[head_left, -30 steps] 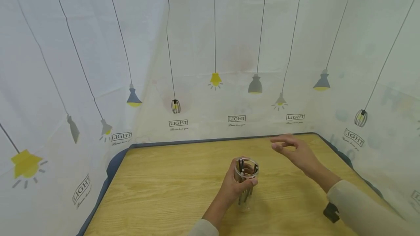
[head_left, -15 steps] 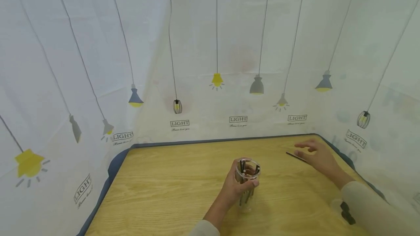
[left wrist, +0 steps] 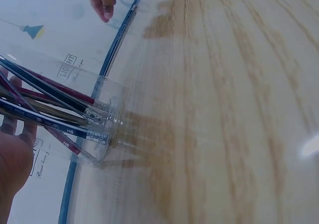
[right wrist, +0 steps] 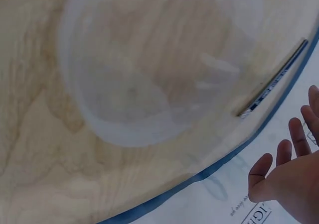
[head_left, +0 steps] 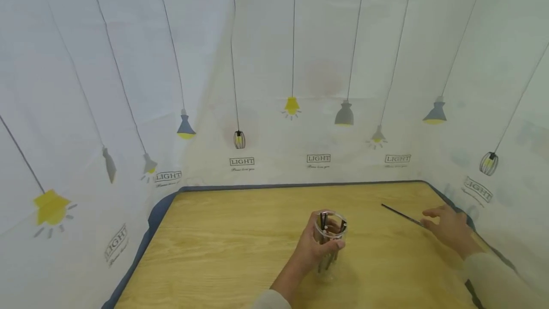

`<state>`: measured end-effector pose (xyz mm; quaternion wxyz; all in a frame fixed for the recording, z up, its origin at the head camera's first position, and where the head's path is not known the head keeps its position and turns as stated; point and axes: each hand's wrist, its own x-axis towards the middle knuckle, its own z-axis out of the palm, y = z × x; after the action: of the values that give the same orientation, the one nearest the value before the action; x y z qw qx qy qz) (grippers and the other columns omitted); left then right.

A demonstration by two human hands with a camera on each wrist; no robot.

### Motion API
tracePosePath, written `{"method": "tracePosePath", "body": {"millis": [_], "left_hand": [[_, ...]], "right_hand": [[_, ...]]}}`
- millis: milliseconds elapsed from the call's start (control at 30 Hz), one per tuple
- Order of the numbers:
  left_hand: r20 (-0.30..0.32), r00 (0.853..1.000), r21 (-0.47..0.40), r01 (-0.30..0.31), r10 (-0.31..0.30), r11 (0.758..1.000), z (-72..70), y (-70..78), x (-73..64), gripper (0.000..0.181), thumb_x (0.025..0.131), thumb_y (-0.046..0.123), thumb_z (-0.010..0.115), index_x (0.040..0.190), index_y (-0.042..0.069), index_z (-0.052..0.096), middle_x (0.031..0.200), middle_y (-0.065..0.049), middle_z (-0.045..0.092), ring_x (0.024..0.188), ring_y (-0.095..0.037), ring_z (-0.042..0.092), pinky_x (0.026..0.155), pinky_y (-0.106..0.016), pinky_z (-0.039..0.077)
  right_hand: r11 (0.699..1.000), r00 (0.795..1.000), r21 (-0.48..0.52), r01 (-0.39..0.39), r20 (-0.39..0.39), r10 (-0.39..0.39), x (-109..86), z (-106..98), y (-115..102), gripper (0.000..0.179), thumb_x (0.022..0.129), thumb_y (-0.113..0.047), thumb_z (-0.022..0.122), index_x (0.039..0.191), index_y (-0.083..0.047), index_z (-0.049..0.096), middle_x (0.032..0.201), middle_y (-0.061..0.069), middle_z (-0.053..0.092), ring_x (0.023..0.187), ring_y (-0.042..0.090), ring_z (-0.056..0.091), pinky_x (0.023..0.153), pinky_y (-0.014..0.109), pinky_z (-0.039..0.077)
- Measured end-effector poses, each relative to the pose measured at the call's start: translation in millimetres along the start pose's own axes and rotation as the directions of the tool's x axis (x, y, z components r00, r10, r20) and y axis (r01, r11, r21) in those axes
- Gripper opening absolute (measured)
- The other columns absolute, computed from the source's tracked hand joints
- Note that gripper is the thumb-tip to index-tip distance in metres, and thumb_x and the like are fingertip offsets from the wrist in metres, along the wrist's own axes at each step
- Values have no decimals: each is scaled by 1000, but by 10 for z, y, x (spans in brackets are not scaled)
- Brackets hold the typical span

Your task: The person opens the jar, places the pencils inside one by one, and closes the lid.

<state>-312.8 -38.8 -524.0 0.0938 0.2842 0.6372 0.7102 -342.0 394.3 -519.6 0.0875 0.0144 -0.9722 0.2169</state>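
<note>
My left hand [head_left: 310,247] grips a clear cup [left wrist: 115,102], fingers behind and thumb across the front. Several pencils [left wrist: 60,92] stand in the cup, dark blue, dark red and black, some marked HB. It is upright, its base close over the table. To the right, a single dark pencil [head_left: 401,214] lies on the tabletop, near the back right. My right hand [head_left: 450,228] is beside that pencil's near end in the head view, fingers spread and slightly bent. In the right wrist view the same hand [right wrist: 291,184] appears apart from the pencil, with nothing in its fingers.
The wooden table [head_left: 240,247] has a dark blue edge along its back and sides. White sheets [head_left: 266,61] printed with hanging lamps surround it. A translucent round shape [right wrist: 124,134] covers much of the right wrist view.
The right hand has moved right and nearer, away from the dark pencil, which now shows nearly whole on the table. The left hand keeps its grip on the cup. The head view has shifted slightly.
</note>
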Motion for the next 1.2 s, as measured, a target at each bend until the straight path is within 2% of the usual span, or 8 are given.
{"method": "tracePosePath", "body": {"millis": [100,233,333,533,667,900,1033,1200], "left_hand": [[-8,1000,8,5,-5,1000,12,-3,-2,70,94,30,84,154,37,49,136,6,64,125,-14,68,106,-27,58],[-5,1000,0,1,-1,1000,17,-13,0,70,94,29,84,154,37,48,136,6,64,125,-15,68,105,-27,58],[3,1000,-2,-2,2,1000,18,-23,11,70,94,31,84,154,37,48,137,5,63,125,-15,67,105,-28,58],[-13,1000,13,-4,4,1000,8,-29,17,70,93,32,84,154,37,48,136,6,64,125,-16,68,105,-28,58],[-16,1000,26,-12,12,1000,9,-40,0,70,94,33,83,154,35,48,136,6,64,124,-16,68,106,-28,58],[10,1000,-14,-3,3,1000,69,-51,-24,71,96,26,81,157,29,46,135,3,63,123,-14,69,105,-26,58],[11,1000,-21,-5,5,1000,61,-49,-17,72,96,24,80,158,27,45,136,2,63,123,-15,68,104,-26,58],[-4,1000,10,-7,7,1000,19,-33,-10,71,94,27,82,156,33,47,135,3,64,122,-16,69,105,-27,59]], "right_hand": [[999,998,-11,-39,52,40,-18,63,112,54,111,-38,65,141,7,65,148,48,44,123,86,30,85,101,31],[996,987,6,-94,129,92,-9,151,217,63,111,-49,60,145,5,63,152,47,40,125,86,26,85,102,27],[994,981,-14,-112,157,113,-4,182,243,61,111,-49,60,143,3,65,150,45,43,124,82,32,85,100,30],[995,992,-58,-75,96,80,43,201,152,42,108,-35,67,128,1,73,132,39,60,117,76,47,81,93,40],[993,992,-75,-96,73,102,63,257,120,40,108,-32,65,126,2,73,132,36,62,119,70,49,79,87,44],[978,983,-116,-172,40,178,54,367,184,22,105,-23,69,111,-3,78,120,28,68,110,57,56,81,88,42],[975,980,-118,-186,45,192,79,362,174,18,105,-21,70,108,-5,78,117,25,69,111,57,55,83,93,39],[977,975,-98,-191,94,200,110,307,60,19,105,-21,68,109,-5,77,126,30,65,119,64,50,87,96,35]]}}
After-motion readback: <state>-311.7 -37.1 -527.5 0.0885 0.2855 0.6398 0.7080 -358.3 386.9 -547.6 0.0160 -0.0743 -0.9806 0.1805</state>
